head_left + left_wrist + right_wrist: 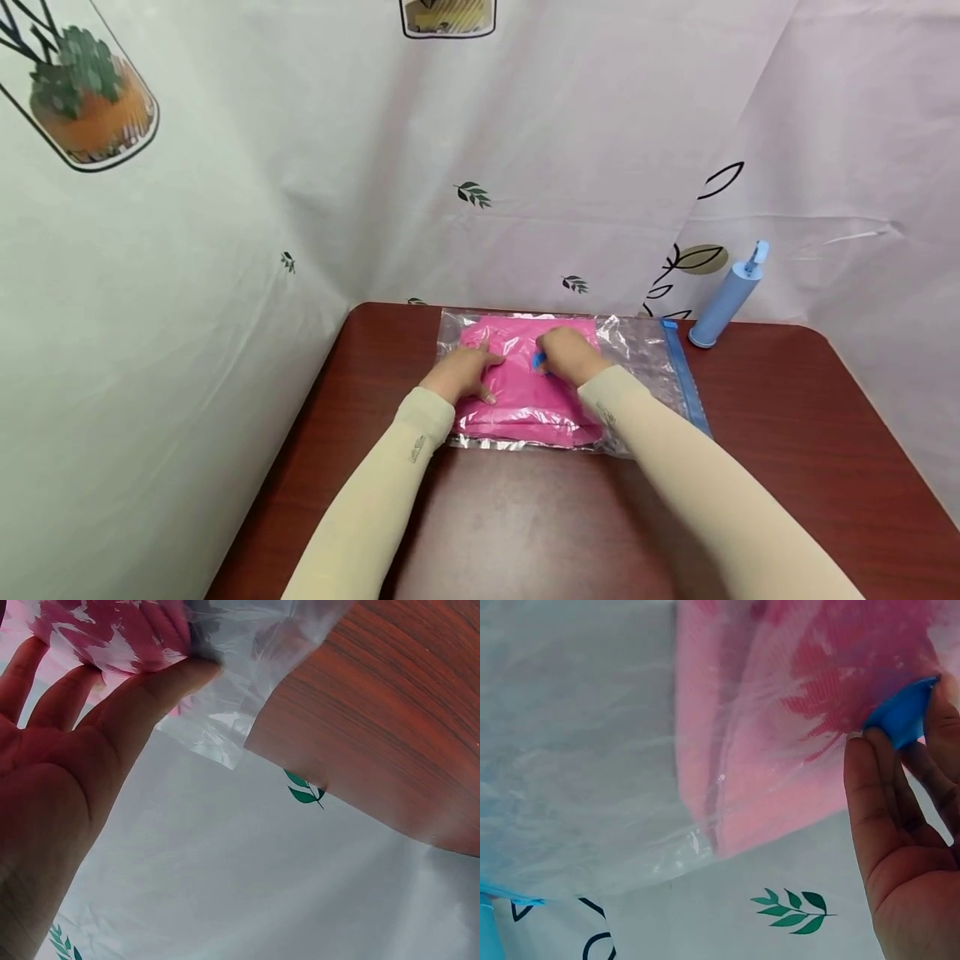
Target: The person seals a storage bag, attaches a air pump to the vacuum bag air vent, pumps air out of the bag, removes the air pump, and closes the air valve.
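Observation:
A clear plastic storage bag (637,342) lies flat on the table with folded pink cloth (517,400) inside it. My left hand (463,372) rests on the left part of the bag, fingers spread over the cloth; the left wrist view shows its fingertips against the film. Over the upper middle of the bag, my right hand (567,352) pinches a small round blue valve cap (901,714) between thumb and fingers. The bag's blue zip strip (684,375) runs down its right end.
A blue hand pump (723,304) stands at the back right of the reddish-brown table (787,417), just beyond the zip end. A pale printed cloth backdrop (337,167) rises right behind the table and along its left side.

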### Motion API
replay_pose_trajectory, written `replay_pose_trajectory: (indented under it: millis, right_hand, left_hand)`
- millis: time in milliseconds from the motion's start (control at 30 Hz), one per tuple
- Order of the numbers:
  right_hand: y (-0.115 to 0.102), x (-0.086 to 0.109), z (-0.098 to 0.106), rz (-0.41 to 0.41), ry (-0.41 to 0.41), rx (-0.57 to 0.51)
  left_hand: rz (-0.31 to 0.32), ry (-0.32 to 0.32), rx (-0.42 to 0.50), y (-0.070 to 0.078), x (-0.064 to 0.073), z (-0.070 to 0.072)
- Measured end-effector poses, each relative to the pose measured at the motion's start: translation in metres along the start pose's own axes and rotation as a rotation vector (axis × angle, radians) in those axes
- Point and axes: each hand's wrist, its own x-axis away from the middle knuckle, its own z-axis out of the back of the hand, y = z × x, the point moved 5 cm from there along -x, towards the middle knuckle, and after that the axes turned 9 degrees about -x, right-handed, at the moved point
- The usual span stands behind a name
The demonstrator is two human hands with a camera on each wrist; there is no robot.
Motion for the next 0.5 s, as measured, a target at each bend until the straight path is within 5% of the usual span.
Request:
replay_pose_trajectory:
  millis: [167,300,433,500]
  right_hand:
    - [-0.013,-0.002,0.007,0.011,-0.053,-0.016]
    - [0.009,-0.01,-0.004,0.011,-0.062,-0.034]
    - [0.032,-0.015,-0.014,-0.174,-0.051,-0.087]
    - [0.024,-0.01,-0.004,-0.301,-0.051,-0.107]
  left_hand:
    - [-0.002,0.013,-0.021,-0.005,-0.005,-0.005]
    - [-0.001,0.02,-0.018,-0.011,-0.012,-0.008]
    - [-0.005,0.022,-0.01,-0.021,-0.023,-0.021]
    - [-0.02,0.035,-0.022,-0.026,-0.029,-0.028]
